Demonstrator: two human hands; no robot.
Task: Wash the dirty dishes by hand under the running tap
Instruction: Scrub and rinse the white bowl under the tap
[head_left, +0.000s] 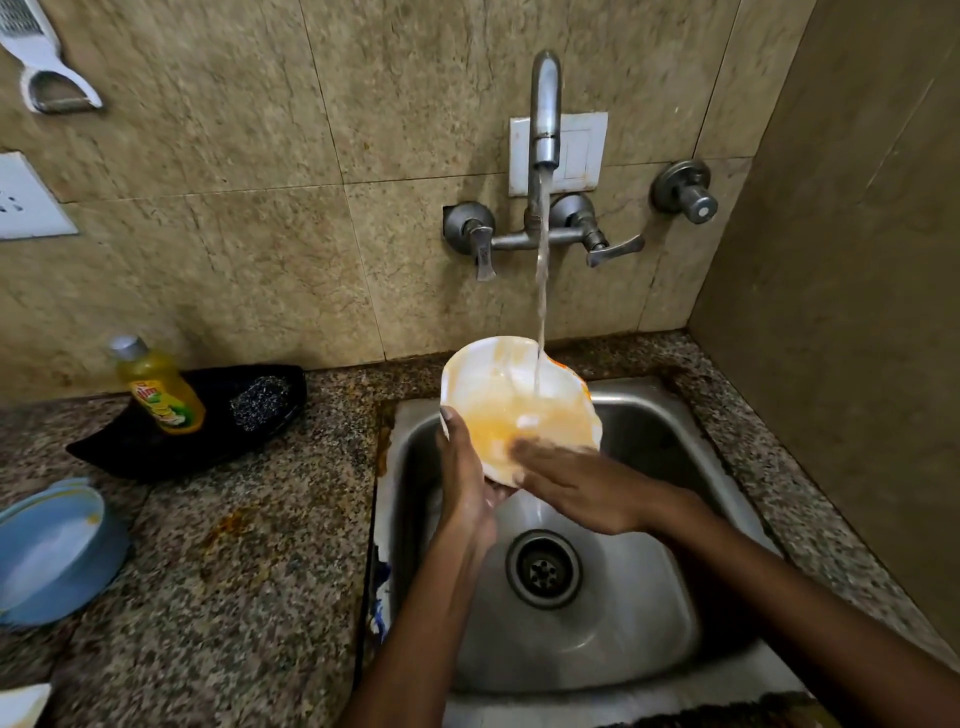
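Observation:
A white plate (498, 384) smeared with orange residue is tilted over the steel sink (649, 431). Water (542, 291) runs from the wall tap (545, 109) onto the plate's upper right part. My left hand (465, 483) grips the plate's lower left rim, thumb on the face. My right hand (576, 483) lies flat with fingers stretched on the plate's lower face; its fingertips are blurred. The sink drain (544, 569) sits below the hands.
On the granite counter (234, 545) to the left lie a black tray (156, 452) with a yellow dish-soap bottle (158, 387) and a steel scrubber (260, 402). Stacked blue bowls (52, 551) sit at the left edge. Walls close in behind and on the right.

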